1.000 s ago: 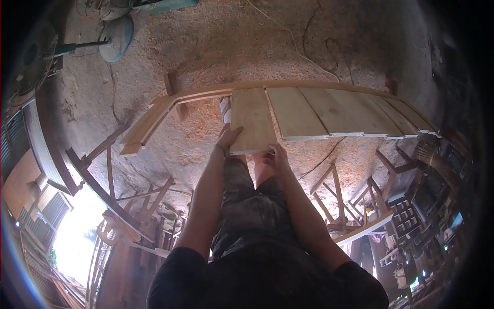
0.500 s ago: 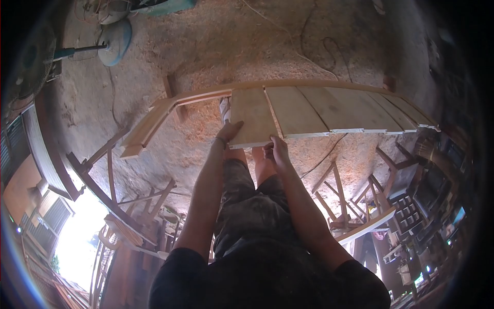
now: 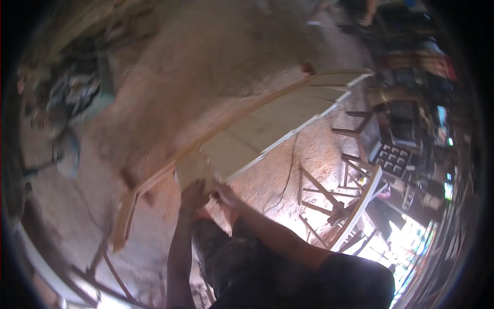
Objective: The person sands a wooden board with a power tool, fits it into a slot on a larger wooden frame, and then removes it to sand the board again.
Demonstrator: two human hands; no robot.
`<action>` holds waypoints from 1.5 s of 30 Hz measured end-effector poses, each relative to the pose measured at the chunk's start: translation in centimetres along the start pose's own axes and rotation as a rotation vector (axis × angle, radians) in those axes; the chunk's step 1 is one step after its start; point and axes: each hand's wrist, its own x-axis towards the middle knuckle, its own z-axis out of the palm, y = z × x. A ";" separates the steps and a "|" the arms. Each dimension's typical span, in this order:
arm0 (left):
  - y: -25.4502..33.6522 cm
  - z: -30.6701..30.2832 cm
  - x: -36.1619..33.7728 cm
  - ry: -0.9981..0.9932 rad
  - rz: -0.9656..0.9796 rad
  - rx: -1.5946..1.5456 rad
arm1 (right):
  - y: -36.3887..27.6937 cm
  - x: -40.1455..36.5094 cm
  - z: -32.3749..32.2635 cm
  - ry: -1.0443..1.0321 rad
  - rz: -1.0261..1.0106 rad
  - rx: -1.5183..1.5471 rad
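Note:
In the head view, a loose wooden board [image 3: 191, 167] lies at the near end of a row of joined boards [image 3: 257, 129]. My left hand [image 3: 193, 196] is closed on the left part of its near edge. Close beside it, my right hand [image 3: 224, 194] grips the same edge near the corner, fingers bent. A long wooden rail [image 3: 242, 114] runs behind the boards, and a shorter end piece [image 3: 125, 219] angles off at the left. Motion blur softens the fingers and the board's outline.
Wooden trestle legs [image 3: 321, 190] and a pale plank [image 3: 360, 208] stand to the right. Beside them is a dark rack with square openings [image 3: 392, 159]. A fan [image 3: 67, 154] is at the left. A cable [image 3: 288, 175] crosses the dirt floor. Another person's hand [image 3: 366, 20] shows at the top right.
The view has swung round, so the boards now slant up to the right. My hands have come closer together along the end board, and the board looks turned against its neighbour.

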 end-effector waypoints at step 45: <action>-2.5 -2.5 5.7 -0.032 0.077 0.025 | 38.7 -18.1 7.0 1.000 0.179 0.546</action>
